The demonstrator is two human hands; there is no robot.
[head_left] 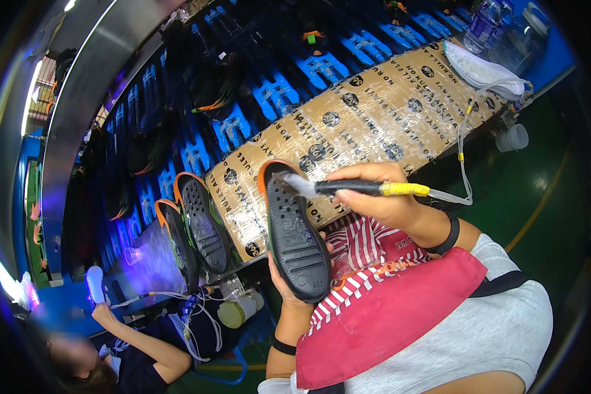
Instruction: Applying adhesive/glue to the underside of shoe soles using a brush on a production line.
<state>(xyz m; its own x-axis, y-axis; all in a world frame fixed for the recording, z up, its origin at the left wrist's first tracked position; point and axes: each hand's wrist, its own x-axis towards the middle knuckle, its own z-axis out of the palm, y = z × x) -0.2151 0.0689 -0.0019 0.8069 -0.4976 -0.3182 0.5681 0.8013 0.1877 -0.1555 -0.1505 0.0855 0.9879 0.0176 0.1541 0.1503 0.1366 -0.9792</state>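
My left hand (282, 284) grips a black shoe sole (294, 230) with an orange toe rim from below and the side, its hole-dotted, ridged face turned up. In my right hand (391, 203) is a brush (331, 188) with a dark handle and a yellow-taped end, pinched between thumb and fingers. Its pale bristles rest on the sole's toe end, where the surface looks wet. From the brush's end a clear tube (465, 157) loops up to the bench's far right. Two similar soles, one (203, 220) beside the other (177, 240), sit at the bench's left.
A cardboard-covered ledge (374, 108) runs before a line of blue holders (325, 69) bearing dark shoe parts. A white sole-shaped piece (482, 69), bottles (484, 25) and a jug (522, 43) stand far right. At lower left, another person's hand (102, 314) holds a pale sole-shaped piece.
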